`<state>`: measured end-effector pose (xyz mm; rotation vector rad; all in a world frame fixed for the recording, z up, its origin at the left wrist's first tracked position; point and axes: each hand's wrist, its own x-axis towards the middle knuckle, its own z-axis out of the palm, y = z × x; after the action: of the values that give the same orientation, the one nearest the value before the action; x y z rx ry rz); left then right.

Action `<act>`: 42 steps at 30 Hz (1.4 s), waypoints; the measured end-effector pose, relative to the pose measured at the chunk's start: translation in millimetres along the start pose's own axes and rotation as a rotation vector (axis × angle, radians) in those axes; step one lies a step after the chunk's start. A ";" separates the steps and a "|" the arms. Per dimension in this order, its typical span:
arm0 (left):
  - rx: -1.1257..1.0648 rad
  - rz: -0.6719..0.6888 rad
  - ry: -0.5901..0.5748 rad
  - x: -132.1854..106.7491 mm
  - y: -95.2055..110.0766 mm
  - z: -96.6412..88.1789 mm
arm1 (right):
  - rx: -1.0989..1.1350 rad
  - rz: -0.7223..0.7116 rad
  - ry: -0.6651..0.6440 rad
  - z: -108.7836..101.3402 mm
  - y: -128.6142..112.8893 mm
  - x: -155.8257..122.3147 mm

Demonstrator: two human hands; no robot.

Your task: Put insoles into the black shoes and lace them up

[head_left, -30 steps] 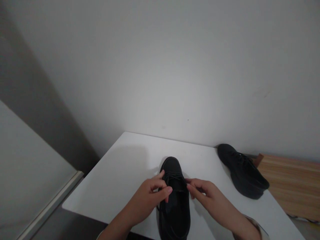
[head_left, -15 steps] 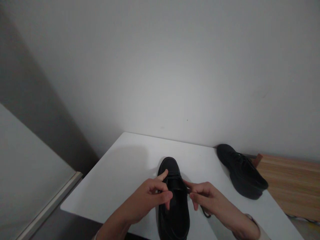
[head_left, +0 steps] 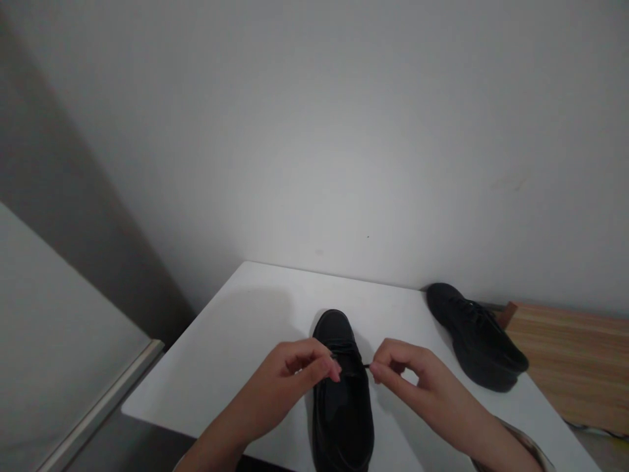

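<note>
While both grips hover low over the near middle of the white tabletop (head_left: 236, 341), status:

Left grip (head_left: 295, 370): thumb and forefinger pinched shut on the lace (head_left: 352, 362). Right grip (head_left: 410, 373): same pinch on the other end, remaining fingers loosely curled. The lace runs short and near-level between the two pinches. Black shoe (head_left: 343, 413) sits flat on the tabletop directly between and below the grips, toe pointing away from me, heel toward me close to the near edge. Dark on dark, so eyelet detail is unreadable.

Surface: plain matte white. Room: pale wall (head_left: 319, 164) straight beyond the grips, with the tabletop's far edge against it.

Edges and room:
- Left of the left grip: bare tabletop out to the left edge, then a dark gap, then a pale grey panel (head_left: 49, 314) with a light rim.
- Beyond the grips: short bare stretch from the shoe's toe to the wall.
- Right of the right grip: bare strip, then a second black shoe (head_left: 474, 344), well apart, near the far right corner.
- Past that shoe: wooden surface (head_left: 570, 354) beside the tabletop.
- Near edge runs just under my forearms.
</note>
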<state>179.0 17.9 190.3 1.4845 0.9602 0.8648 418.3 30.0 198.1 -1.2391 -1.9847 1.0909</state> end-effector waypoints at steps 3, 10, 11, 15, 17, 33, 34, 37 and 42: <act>-0.047 0.082 -0.068 3.3 3.6 9.7 | 0.097 -0.062 -0.044 4.2 -14.0 -0.7; 0.034 0.123 -0.129 7.5 14.4 12.5 | 0.241 -0.139 0.038 8.7 -16.2 7.5; 0.047 0.140 -0.120 7.0 16.2 10.8 | 0.254 -0.144 0.064 10.1 -13.8 9.3; 0.057 0.172 -0.121 4.1 20.7 7.5 | 0.249 -0.157 0.041 20.1 -8.3 14.6; 0.050 0.177 -0.116 3.3 20.9 8.0 | 0.234 -0.149 0.021 24.7 -8.6 15.9; -0.295 0.118 0.489 7.1 -36.2 -21.2 | 1.171 0.017 0.307 16.9 37.6 23.4; -0.381 0.121 0.512 7.4 -38.2 -20.7 | 1.241 0.029 0.343 15.2 40.7 23.5; -0.618 0.129 0.523 8.5 -39.9 -19.4 | 1.339 0.043 0.437 10.3 49.2 22.0; -0.636 0.090 0.538 9.4 -46.7 -23.3 | 1.023 0.024 0.427 9.4 65.5 14.5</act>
<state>156.7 38.5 146.8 0.7605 0.8779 1.5164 434.8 56.0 137.7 -0.8069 -0.8552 1.4211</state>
